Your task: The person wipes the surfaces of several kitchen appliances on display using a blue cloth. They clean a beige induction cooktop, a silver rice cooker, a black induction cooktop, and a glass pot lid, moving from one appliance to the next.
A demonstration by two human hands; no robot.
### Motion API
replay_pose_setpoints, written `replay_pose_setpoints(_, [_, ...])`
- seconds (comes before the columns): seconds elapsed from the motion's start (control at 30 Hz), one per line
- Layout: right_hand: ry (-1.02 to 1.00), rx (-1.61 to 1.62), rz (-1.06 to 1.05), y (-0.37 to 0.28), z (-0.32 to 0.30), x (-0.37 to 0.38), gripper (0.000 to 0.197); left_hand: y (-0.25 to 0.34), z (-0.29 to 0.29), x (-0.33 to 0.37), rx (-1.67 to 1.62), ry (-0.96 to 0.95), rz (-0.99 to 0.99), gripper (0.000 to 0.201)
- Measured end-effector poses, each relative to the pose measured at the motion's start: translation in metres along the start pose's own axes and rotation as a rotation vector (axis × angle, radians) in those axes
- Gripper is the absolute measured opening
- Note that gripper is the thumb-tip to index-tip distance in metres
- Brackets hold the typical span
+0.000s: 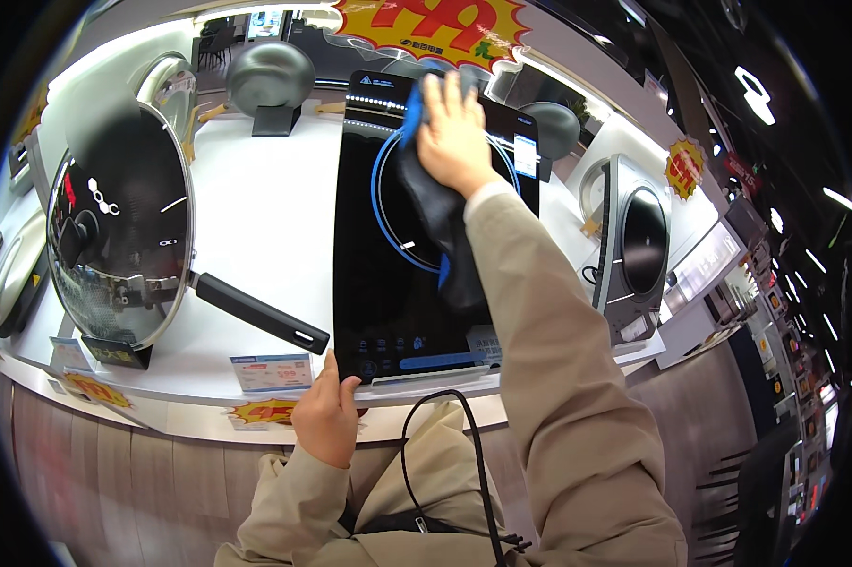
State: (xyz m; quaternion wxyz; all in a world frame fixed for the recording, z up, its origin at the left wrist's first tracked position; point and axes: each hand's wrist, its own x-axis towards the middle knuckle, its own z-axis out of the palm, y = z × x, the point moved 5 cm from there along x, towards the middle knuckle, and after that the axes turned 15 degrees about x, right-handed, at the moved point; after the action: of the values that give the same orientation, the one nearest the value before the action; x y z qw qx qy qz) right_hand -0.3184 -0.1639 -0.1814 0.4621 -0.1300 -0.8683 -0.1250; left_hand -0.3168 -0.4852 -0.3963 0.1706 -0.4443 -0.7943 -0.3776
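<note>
Right hand (pixel 454 137) rests palm-down on dark cloth (pixel 428 197).

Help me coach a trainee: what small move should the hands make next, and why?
I'd probably slide the right hand, with its black-and-blue cloth, toward the front controls: the cloth stops short of them, and the left hand is at the near left corner of the cooktop.

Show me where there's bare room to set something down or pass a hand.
The widest bare patch is white counter between the lidded pan and black cooktop, beyond the pan's handle. A narrower strip separates cooktop and silver appliance. Crowded: right hand and cloth over the cooktop; handle and left hand near its front-left corner.
</note>
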Motion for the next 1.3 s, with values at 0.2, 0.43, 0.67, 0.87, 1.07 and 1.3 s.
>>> replay_pose_setpoints(0.2, [-0.129, 0.232, -0.318, -0.106, 0.017, -0.002, 0.06, -0.004, -0.002, -0.002, -0.033, 0.053, -0.039, 0.045])
replay_pose_setpoints(0.43, [-0.581, 0.432, -0.52, -0.174, -0.017, -0.101, 0.065, 0.001, 0.002, -0.002, 0.045, 0.025, 0.025, 0.044])
replay_pose_setpoints(0.67, [-0.171, 0.168, -0.36, -0.09, 0.007, -0.005, 0.059, -0.002, -0.001, -0.002, 0.017, 0.01, -0.016, 0.044])
replay_pose_setpoints(0.87, [-0.045, -0.009, -0.036, 0.028, -0.005, 0.01, 0.062, 0.0, 0.001, 0.0, 0.014, -0.031, -0.021, 0.046])
replay_pose_setpoints(1.07, [0.079, -0.115, 0.217, 0.103, -0.034, -0.032, 0.062, -0.005, 0.002, -0.002, 0.004, -0.04, -0.062, 0.045])
replay_pose_setpoints(1.3, [0.159, -0.027, 0.485, 0.078, -0.06, -0.135, 0.061, -0.005, 0.0, -0.001, 0.017, -0.067, -0.056, 0.044])
